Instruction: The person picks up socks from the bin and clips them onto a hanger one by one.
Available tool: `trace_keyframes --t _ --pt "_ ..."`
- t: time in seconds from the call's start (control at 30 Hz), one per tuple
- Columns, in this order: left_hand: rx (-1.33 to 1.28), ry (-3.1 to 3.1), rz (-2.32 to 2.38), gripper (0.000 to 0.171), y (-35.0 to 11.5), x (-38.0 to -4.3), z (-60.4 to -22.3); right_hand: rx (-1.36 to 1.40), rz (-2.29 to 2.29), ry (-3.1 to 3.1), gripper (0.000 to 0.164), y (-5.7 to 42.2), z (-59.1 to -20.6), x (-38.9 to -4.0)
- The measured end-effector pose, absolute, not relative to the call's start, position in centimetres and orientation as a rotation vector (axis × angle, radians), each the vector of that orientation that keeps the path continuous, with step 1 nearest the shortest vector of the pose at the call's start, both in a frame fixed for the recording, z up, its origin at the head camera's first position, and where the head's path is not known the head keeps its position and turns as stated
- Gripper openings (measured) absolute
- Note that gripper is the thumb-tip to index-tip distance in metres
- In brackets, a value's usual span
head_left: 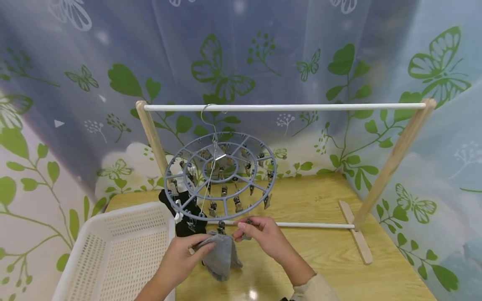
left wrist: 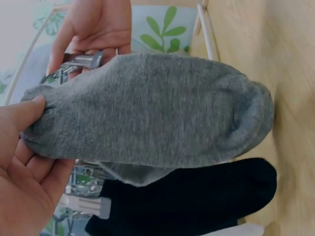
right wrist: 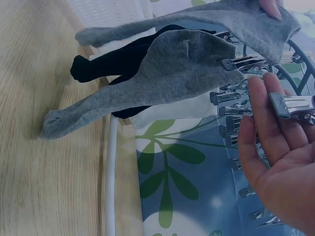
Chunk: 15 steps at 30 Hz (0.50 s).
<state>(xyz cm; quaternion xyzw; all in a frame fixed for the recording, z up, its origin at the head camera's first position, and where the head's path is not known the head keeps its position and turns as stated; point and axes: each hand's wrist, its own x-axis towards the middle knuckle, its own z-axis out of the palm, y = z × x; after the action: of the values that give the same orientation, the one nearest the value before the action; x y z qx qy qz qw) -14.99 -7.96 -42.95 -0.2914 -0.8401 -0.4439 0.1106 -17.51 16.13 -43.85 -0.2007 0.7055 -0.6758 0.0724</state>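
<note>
My left hand (head_left: 183, 256) pinches one end of a grey sock (left wrist: 147, 108) between thumb and fingers. A second grey sock (right wrist: 187, 64) hangs beside it from a metal clip (right wrist: 241, 63). My right hand (head_left: 265, 237) holds another metal clip (right wrist: 293, 104) at its fingers, close to the socks; its thumb is out of sight in the right wrist view. Above both hands hangs a round grey-blue clip hanger (head_left: 211, 218) with several metal clips. Black socks (left wrist: 197, 196) hang from its left side, with something white (right wrist: 182, 113) near them.
The hanger hooks over a white bar (head_left: 286, 108) on wooden posts (head_left: 393, 167). A white perforated basket (head_left: 84, 234) stands at the left on the wooden table (head_left: 301, 259). A patterned curtain (head_left: 278, 54) covers the back.
</note>
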Motion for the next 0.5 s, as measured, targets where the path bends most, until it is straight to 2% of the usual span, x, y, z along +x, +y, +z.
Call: trace_keyframes --t 0.5 --pt "-0.856 -2.495 -1.342 0.010 -6.0 -15.1 -43.8 -0.543 -1.982 2.205 0.039 16.1 -44.0 -17.5"
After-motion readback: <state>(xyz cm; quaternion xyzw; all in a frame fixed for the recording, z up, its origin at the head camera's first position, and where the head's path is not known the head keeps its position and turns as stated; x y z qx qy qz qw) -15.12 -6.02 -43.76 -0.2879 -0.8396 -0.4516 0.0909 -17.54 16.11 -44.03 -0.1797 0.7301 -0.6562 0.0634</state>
